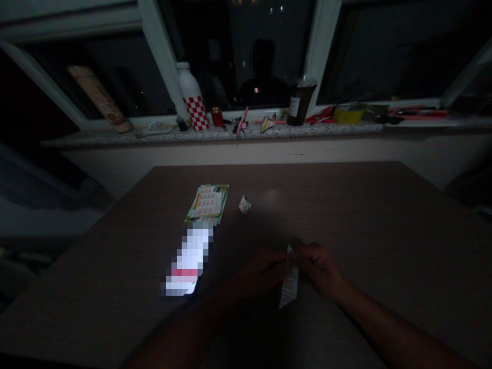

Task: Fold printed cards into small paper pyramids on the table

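A narrow folded piece of printed paper [290,287] is held between my two hands above the table, its pointed top showing between the fingertips and its slanted lower end hanging down. My left hand [265,269] pinches it from the left side, dim in the shadow. From the right, my right hand [318,266] grips its upper part between thumb and fingers. Farther back lies a small folded paper shape [245,205]. Left of that is a stack of printed paper sheets [207,204].
A phone with a lit, blurred screen [188,261] lies left of my hands on the brown table [357,205]. Along the windowsill [230,132] stand a checkered bottle [194,102], a dark cup [300,107], a small jar [217,117] and yellow tape [348,114].
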`<state>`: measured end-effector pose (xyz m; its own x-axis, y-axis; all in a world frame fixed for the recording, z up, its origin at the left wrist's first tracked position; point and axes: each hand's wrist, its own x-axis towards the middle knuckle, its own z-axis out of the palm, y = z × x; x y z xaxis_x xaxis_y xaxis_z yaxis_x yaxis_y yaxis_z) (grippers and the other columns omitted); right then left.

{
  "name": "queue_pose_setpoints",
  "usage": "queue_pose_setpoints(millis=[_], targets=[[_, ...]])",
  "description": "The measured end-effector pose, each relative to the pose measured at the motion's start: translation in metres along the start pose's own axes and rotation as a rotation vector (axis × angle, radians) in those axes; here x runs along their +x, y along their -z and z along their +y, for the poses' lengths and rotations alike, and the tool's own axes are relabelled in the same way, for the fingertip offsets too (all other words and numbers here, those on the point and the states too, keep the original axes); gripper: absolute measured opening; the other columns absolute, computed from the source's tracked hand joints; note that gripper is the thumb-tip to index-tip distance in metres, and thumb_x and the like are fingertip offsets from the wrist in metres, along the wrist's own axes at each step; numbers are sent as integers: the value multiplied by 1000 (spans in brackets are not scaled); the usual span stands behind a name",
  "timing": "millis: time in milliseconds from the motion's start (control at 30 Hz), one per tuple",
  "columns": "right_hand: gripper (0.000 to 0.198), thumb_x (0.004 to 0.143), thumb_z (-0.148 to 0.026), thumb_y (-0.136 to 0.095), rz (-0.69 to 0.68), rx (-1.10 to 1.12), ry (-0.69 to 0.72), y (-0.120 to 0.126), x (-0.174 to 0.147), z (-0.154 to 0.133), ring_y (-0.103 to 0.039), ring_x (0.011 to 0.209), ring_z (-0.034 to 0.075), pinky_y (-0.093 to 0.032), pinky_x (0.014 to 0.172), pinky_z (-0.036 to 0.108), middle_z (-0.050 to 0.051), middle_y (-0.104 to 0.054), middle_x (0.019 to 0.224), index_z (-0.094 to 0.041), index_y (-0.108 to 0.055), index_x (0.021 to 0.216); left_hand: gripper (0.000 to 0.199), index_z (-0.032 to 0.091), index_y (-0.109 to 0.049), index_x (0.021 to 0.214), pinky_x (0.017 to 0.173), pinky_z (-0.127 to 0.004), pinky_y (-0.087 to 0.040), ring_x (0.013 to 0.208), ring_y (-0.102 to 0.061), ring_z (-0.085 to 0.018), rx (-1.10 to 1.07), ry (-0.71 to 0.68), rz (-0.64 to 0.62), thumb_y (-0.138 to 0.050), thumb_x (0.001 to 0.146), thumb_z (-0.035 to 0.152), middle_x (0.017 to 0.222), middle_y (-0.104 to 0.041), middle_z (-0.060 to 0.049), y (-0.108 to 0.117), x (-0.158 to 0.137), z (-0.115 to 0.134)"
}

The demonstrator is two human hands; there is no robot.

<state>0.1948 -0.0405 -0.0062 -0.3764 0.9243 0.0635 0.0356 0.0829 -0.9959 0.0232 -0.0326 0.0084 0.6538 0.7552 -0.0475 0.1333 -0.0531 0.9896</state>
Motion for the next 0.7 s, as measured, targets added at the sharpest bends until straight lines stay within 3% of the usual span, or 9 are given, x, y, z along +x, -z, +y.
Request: queue_pose_setpoints(millis=[300, 467, 633, 700], targets=[[44, 86, -51, -50, 0, 54, 16, -1, 0, 3, -33, 42, 7, -24, 40, 20, -5, -39, 47, -17, -51, 58, 39, 15, -44, 62, 48, -21, -23, 51, -29, -7, -57, 99, -58, -49, 80, 50, 55, -34, 5, 4, 2, -6], [42, 87, -47, -51, 124, 145, 35, 0, 1, 5, -34, 43, 6, -25, 40, 19, -5, -41, 48, -17, -50, 59, 38, 13, -53, 66, 51, -21, -29, 54, -37, -8, -157, 75, 86, -51, 81, 48, 59, -43, 3, 4, 3, -8], [30, 89, -41, -51, 206, 224, 47, 0, 6, 4, -45, 44, 8, -33, 43, 20, -5, -47, 50, -18, -55, 70, 38, 11, -64, 84, 57, -23, -37, 59, -50, -11, -162, 37, 59, -48, 86, 45, 68, -57, -2, 5, 4, -6], [25, 88, -40, -54, 254, 232, 51, 0, 7, 4, -45, 45, 8, -34, 44, 20, -5, -49, 52, -18, -57, 76, 37, 12, -66, 89, 58, -23, -39, 60, -54, -12, -124, 9, 105, -48, 86, 44, 73, -60, -3, 5, 4, -5]])
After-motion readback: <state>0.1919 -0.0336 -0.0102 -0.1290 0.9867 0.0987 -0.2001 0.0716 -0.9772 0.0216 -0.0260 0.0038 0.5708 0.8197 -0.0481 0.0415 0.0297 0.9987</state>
